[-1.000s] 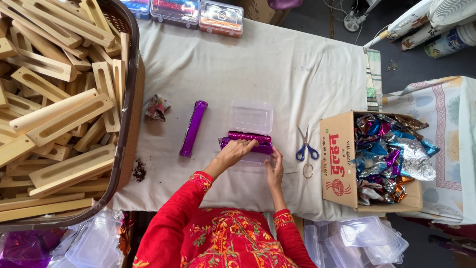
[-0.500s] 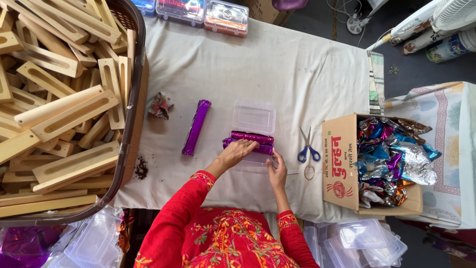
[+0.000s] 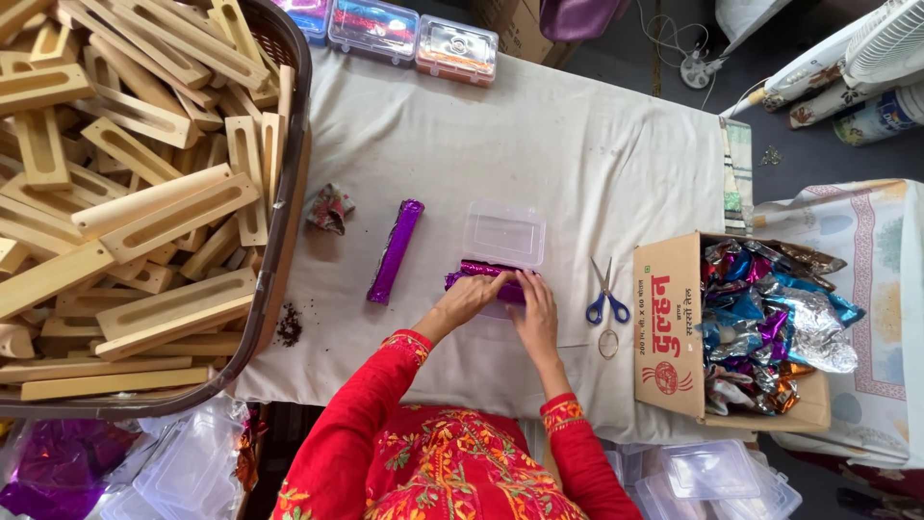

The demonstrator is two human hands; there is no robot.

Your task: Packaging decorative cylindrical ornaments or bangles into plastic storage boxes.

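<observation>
In the head view, a purple foil-wrapped bar (image 3: 484, 277) is pressed by the curled fingers of the left hand (image 3: 469, 298) and right hand (image 3: 535, 303) on a white cloth-covered table (image 3: 539, 154). Just beyond the fingertips stands a clear plastic box (image 3: 504, 234); scissors (image 3: 605, 297) lie right of them.

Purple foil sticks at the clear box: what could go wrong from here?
1. Both the left hand and right hand press purple foil sticks into a light clear plastic box; it may slide on the white cloth.
2. The foil could crease or tear under the fingers.
3. Blue-handled scissors lie beside the right hand, so a snag seems possible.
</observation>
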